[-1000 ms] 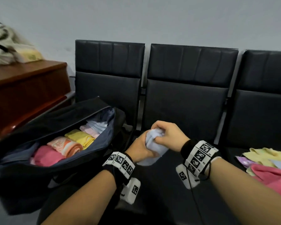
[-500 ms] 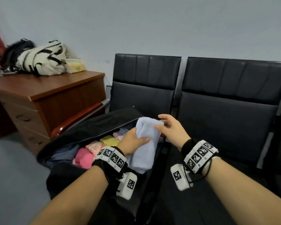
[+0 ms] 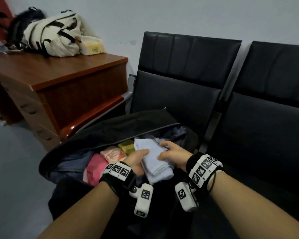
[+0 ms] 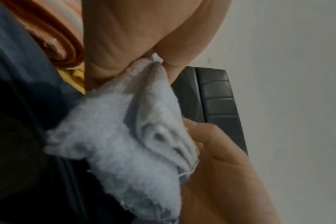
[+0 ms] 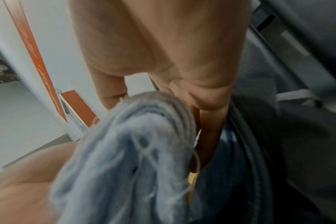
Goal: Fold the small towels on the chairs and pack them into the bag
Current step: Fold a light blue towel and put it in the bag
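— Where is the towel at this moment?

— The folded light blue towel [image 3: 154, 157] sits in the lower middle of the head view, held between both hands right over the open mouth of the black bag [image 3: 110, 130]. Its far end reaches in over the things already packed.

— How do the hands hold it?

— The left hand [image 3: 136, 159] grips it from the left, thumb laid across the top and fingers curled under. The right hand [image 3: 174, 156] holds the right edge, its fingers [image 3: 164, 144] bent over the cloth and its thumb pressing on the top face. In the left wrist view the towel [image 4: 128, 136] hangs in thick folded layers, with loose threads at one edge.

— What lies in the bag?

— From the lower left of the opening upward: a pink towel [image 3: 97, 164], a rolled orange-and-white towel [image 3: 113, 153], then a yellow towel [image 3: 127, 146] just beside the blue one. A pale cloth shows beyond them; I cannot tell what it is.

— And around it?

— The bag rests on the seat of a black chair [image 3: 183, 75]; a second black chair [image 3: 273, 94] stands to its right. In the upper left a wooden tabletop [image 3: 50, 69] carries a cream bag with black straps [image 3: 52, 38] and a small yellow box [image 3: 91, 45].
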Motion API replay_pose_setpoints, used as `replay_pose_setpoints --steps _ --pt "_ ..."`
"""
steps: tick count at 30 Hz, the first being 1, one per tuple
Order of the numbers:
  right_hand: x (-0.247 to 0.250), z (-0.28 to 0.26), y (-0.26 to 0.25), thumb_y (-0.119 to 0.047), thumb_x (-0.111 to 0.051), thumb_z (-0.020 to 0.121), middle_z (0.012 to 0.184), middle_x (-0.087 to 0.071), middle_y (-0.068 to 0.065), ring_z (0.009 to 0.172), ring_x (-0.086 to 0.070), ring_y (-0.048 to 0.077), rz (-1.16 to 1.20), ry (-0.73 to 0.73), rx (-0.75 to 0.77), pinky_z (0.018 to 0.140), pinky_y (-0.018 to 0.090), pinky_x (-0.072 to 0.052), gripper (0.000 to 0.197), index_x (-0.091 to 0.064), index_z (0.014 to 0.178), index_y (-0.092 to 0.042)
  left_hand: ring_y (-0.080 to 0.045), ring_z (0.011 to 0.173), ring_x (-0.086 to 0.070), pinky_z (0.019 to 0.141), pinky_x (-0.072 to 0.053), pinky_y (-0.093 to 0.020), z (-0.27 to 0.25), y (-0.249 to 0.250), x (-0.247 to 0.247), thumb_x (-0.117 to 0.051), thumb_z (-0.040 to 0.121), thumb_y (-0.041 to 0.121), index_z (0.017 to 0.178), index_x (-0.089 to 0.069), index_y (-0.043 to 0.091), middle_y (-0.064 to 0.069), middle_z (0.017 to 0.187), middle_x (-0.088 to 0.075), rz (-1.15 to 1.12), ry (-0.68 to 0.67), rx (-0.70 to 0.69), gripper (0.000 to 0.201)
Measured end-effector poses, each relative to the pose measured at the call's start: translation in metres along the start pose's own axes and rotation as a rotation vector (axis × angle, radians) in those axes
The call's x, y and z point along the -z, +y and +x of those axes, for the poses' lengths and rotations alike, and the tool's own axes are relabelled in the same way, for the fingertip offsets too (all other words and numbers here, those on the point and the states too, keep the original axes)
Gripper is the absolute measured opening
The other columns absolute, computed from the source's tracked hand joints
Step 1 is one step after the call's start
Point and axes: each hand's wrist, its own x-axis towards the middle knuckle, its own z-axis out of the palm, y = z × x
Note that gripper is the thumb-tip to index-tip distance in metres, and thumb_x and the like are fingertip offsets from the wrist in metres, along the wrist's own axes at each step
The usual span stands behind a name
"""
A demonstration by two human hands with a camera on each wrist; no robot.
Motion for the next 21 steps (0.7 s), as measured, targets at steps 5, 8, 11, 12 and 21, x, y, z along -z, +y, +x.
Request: replay_pose_setpoints --steps 5,8,11,12,21 --pt "-0.015 0.054 0.003 -0.004 -0.073 0.081 0.135 -0.052 0.014 0.118 -0.058 0.030 0.025 0.075 -0.080 0.101 0.043 -0.050 0.066 -0.045 0.140 -0.010 -0.037 0.129 -0.053 0.114 -0.037 -0.048 0.042 0.019 0.015 -0.044 0.096 0.015 0.138 -0.047 -0.007 -0.027 0.137 -0.055 0.049 0.110 0.097 0.047" --pt "-0.020 0.073 0.004 -0.003 -0.072 0.083 0.131 -0.056 0.018 0.117 -0.059 0.032 0.113 0.158 -0.091 0.103 0.044 -0.049 0.056 -0.049 0.134 -0.003 -0.039 0.129 -0.053 0.113 -0.038 -0.048 0.061 0.024 0.020 -0.039 0.097 0.011 0.137 -0.046 -0.012 -0.029 0.137 -0.055 0.043 0.103 0.060 0.046" --pt "-0.023 0.089 0.008 -0.004 -0.070 0.085 0.119 -0.062 0.017 0.104 -0.065 0.030 0.217 0.179 -0.117 0.085 0.039 -0.057 0.045 -0.053 0.127 -0.003 -0.045 0.124 -0.055 0.110 -0.041 -0.054 0.087 0.026 0.022 -0.039 0.095 -0.001 0.131 -0.047 -0.012 -0.034 0.131 -0.055 0.008 0.116 -0.091 0.039" --pt "-0.022 0.090 0.008 -0.006 -0.068 0.087 0.112 -0.063 0.013 0.092 -0.066 0.028 0.243 0.153 -0.142 0.070 0.036 -0.058 0.041 -0.054 0.124 -0.007 -0.045 0.119 -0.057 0.106 -0.043 -0.056 0.095 0.026 0.022 -0.041 0.094 -0.005 0.126 -0.048 -0.010 -0.034 0.124 -0.057 -0.002 0.140 -0.149 0.032" --pt "-0.018 0.113 0.027 0.013 -0.059 0.083 0.106 -0.061 0.017 0.094 -0.060 0.027 0.066 0.188 -0.099 0.084 0.037 -0.050 0.046 -0.055 0.128 0.005 -0.040 0.113 -0.063 0.098 -0.051 -0.056 0.140 0.013 0.022 -0.057 0.094 -0.003 0.134 -0.048 -0.001 -0.026 0.128 -0.060 0.227 0.339 -0.262 0.041"
